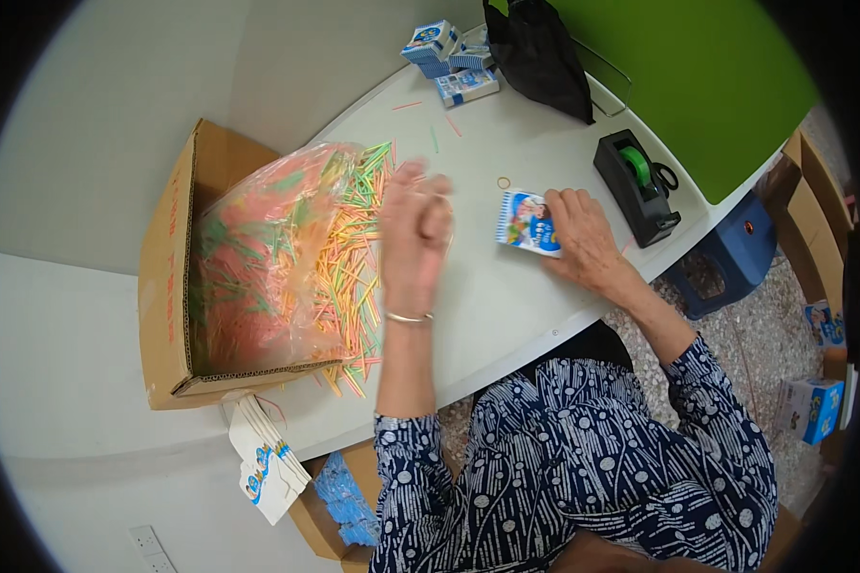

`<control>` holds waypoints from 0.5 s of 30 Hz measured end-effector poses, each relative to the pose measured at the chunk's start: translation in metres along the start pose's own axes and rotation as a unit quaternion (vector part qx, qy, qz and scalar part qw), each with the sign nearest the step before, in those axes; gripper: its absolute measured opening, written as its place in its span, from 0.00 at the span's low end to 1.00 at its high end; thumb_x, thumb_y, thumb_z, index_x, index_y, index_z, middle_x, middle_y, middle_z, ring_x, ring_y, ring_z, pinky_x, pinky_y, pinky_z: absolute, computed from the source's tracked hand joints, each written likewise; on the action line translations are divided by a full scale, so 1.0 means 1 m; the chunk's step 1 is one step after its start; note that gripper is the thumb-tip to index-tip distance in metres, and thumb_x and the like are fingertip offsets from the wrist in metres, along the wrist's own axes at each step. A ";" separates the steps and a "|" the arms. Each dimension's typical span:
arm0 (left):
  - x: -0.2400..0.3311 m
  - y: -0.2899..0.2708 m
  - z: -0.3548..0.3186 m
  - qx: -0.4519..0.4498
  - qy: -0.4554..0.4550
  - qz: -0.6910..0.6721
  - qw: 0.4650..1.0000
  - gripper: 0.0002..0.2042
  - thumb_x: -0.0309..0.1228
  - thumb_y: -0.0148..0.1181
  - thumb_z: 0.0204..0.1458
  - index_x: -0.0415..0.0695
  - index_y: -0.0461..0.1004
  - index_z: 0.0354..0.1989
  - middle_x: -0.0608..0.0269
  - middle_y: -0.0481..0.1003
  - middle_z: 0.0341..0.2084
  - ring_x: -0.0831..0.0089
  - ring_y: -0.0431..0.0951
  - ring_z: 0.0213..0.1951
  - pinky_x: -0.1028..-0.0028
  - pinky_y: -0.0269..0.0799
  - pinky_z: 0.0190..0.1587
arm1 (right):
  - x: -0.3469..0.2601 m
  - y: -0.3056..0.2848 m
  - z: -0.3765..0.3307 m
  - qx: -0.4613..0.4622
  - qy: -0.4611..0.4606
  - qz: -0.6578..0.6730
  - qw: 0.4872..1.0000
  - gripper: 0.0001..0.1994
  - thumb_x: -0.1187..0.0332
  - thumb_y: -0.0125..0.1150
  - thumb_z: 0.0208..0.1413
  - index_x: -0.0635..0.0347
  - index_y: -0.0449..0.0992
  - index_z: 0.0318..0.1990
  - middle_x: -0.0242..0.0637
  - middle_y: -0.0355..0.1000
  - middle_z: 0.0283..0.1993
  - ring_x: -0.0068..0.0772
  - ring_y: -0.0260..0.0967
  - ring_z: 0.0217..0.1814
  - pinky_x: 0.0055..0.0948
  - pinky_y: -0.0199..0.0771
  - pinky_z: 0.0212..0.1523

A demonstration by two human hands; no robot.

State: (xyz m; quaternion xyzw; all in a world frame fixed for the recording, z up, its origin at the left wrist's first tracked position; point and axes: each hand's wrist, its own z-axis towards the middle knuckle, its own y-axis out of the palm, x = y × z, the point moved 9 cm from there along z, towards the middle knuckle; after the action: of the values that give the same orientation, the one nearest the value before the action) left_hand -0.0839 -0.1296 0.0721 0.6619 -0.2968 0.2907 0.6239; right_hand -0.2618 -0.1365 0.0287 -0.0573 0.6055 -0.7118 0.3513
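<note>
Near the surface's left edge my left hand (413,229) blurs above the sticks (354,277), grip unclear; my right hand (583,239), fingers spread, pins the small box (526,222). Sticks could scatter off.

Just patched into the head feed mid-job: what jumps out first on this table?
The spill of coloured sticks pouring from a clear bag in the cardboard box at the table's left. The left hand is raised, blurred, at its edge, while the right hand rests on a small blue-and-white packet. Farther right sits a black tape dispenser.
</note>
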 end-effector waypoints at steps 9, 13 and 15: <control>-0.071 0.049 -0.073 -0.091 0.076 0.651 0.749 0.05 0.28 0.56 0.44 0.40 0.72 0.24 0.54 0.73 0.25 0.61 0.73 0.30 0.64 0.69 0.33 | 0.040 -0.021 -0.001 -0.004 0.131 0.356 0.925 0.36 0.56 0.67 0.36 0.64 0.62 0.54 0.44 0.69 0.43 0.38 0.67 0.44 0.31 0.65 0.48; -0.178 0.115 -0.170 -0.491 0.093 0.545 0.674 0.07 0.31 0.51 0.53 0.41 0.67 0.29 0.57 0.62 0.15 0.60 0.65 0.22 0.63 0.62 0.27 | 0.043 -0.007 -0.005 -0.084 0.145 0.518 0.839 0.35 0.55 0.65 0.42 0.64 0.62 0.56 0.42 0.68 0.45 0.32 0.67 0.43 0.31 0.68 0.41; -0.202 0.107 -0.156 -0.443 -0.232 0.390 0.773 0.07 0.32 0.51 0.56 0.42 0.67 0.30 0.59 0.62 0.15 0.63 0.65 0.21 0.66 0.63 0.29 | 0.026 0.016 -0.018 -0.151 0.187 0.781 0.576 0.35 0.54 0.63 0.44 0.66 0.61 0.58 0.44 0.68 0.44 0.34 0.67 0.43 0.28 0.68 0.40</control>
State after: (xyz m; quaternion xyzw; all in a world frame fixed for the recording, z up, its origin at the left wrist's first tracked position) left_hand -0.2993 0.0271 -0.0028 0.1873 -0.7612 0.1834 0.5932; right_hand -0.2830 -0.1371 0.0004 0.5199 0.5668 -0.0551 0.6367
